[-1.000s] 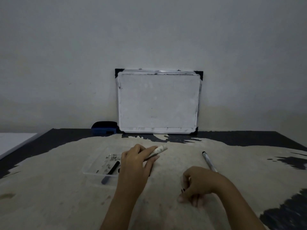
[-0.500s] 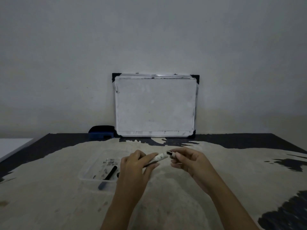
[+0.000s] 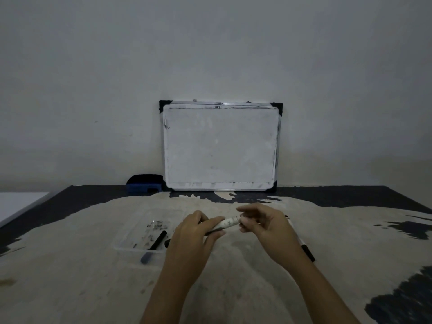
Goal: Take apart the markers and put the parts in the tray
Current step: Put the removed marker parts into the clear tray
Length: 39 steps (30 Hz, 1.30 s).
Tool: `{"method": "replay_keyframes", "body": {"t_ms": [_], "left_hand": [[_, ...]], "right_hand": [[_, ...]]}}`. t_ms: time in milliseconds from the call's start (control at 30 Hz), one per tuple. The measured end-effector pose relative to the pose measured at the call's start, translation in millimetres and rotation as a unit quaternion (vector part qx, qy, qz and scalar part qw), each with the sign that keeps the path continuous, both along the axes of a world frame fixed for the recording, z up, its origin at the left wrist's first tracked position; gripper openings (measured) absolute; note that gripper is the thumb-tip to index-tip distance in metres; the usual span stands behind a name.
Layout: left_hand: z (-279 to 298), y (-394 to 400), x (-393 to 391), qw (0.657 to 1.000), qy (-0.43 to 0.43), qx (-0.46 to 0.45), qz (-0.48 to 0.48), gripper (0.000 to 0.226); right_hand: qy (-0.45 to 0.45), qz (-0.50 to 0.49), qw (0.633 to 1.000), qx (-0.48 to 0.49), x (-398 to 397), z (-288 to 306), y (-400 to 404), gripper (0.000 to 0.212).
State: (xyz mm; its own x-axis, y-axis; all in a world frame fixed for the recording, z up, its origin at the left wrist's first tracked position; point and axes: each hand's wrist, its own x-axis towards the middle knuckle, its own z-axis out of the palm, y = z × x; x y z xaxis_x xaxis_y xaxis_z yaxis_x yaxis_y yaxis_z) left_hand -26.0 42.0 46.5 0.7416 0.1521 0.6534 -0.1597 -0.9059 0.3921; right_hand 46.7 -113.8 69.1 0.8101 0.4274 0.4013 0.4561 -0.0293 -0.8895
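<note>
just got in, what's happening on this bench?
A person is taking markers apart. The left hand holds a white marker barrel while the right hand has its grip on the far end, seemingly working a part off. A clear tray on the left already holds a black part. Another marker lies on the table, partly hidden behind the right wrist.

A plain grey wall [image 3: 210, 54] fills the upper half in dim light; a whiteboard [image 3: 221, 147] with black corners leans upright against it; a blue eraser [image 3: 145, 184] sits just left of it; the dark table [image 3: 339, 195] has a worn, pale top.
</note>
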Motion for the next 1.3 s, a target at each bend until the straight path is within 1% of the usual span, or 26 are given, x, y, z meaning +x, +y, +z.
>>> {"method": "replay_keyframes", "body": {"t_ms": [67,133,200,333,400,533,633,833,900,967,1000,1067,1133,1167,1233,1300], "left_hand": [[0,0,0,1.000,-0.002,-0.012,-0.005,0.028],[0,-3,0,0.999,-0.008,-0.029,-0.011,0.028],[0,-8,2,0.999,-0.014,-0.041,-0.012,0.028],[-4,-16,5,0.998,-0.037,-0.049,-0.020,0.022],[-7,-18,7,0.998,-0.045,-0.045,-0.018,0.024],[-9,-21,7,0.997,-0.049,-0.047,-0.024,0.029],[-8,-22,6,0.997,-0.053,-0.053,-0.026,0.017],[-10,-21,8,0.997,-0.056,-0.049,-0.029,0.015],[-8,-21,8,0.996,-0.062,-0.065,-0.026,0.017],[-5,-21,7,0.990,-0.070,-0.117,-0.024,0.017],[-2,-22,6,0.983,-0.076,-0.164,-0.025,0.016],[3,-24,4,0.957,-0.093,-0.273,-0.038,0.020],[7,-25,3,0.933,-0.105,-0.342,-0.035,0.026],[8,-24,3,0.923,-0.107,-0.369,-0.029,0.027],[10,-22,5,0.901,-0.109,-0.420,-0.031,0.025],[9,-20,7,0.889,-0.102,-0.444,-0.047,0.025]], "right_hand": [[0.051,-0.006,0.995,0.081,-2,0,3,0.013],[0.077,-0.020,0.987,0.137,-5,-2,7,0.008],[0.079,-0.037,0.982,0.165,-9,-5,13,0.009],[0.102,-0.058,0.972,0.202,-18,-15,28,0.021],[0.109,-0.072,0.967,0.220,-19,-18,31,0.023],[0.124,-0.082,0.961,0.234,-17,-19,30,0.023],[0.125,-0.081,0.960,0.236,-16,-17,28,0.021],[0.118,-0.079,0.963,0.229,-14,-18,28,0.022],[0.119,-0.065,0.966,0.218,-15,-16,28,0.022],[0.125,-0.040,0.970,0.205,-15,-14,28,0.025],[0.132,-0.023,0.971,0.199,-16,-13,28,0.026],[0.156,0.009,0.972,0.177,-18,-12,29,0.030],[0.173,0.038,0.975,0.136,-21,-14,31,0.038],[0.172,0.049,0.978,0.110,-22,-15,32,0.038],[0.157,0.066,0.983,0.069,-25,-15,33,0.028],[0.139,0.081,0.986,0.045,-26,-16,33,0.020]]}}
